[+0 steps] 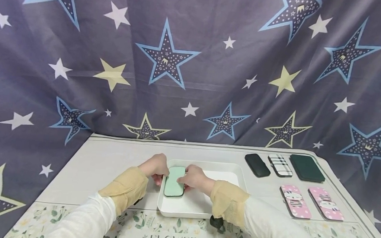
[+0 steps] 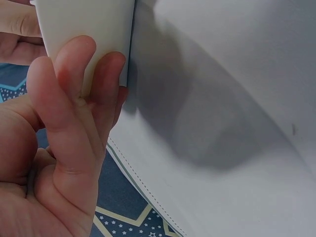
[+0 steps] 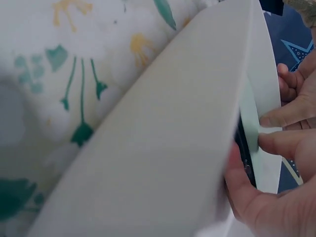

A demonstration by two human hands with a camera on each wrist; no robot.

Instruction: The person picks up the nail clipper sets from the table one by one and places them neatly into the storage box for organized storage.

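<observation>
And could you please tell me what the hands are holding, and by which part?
The right hand holds the mint-green case by its right edge; the left hand grips the white tray by its left wall.

With the clock centred on the white tray (image 1: 194, 204), there is room for a hand above its bare floor at 1 and 6 o'clock. The mint-green case (image 1: 173, 185), left hand (image 1: 157, 167) and right hand (image 1: 196, 177) crowd the 9 o'clock end; the right forearm (image 1: 229, 202) crosses at 4, the left forearm (image 1: 125, 186) bars 8. Bare worktop (image 1: 114, 154) gives passage beyond the left hand at 10, and at 3 up to the nearest pink case (image 1: 295, 205). Around 2, the black case (image 1: 257, 165), plaid case (image 1: 280, 165) and dark green case (image 1: 306, 168) leave narrow gaps. The star-patterned curtain (image 1: 192, 93) stands at 12.
</observation>
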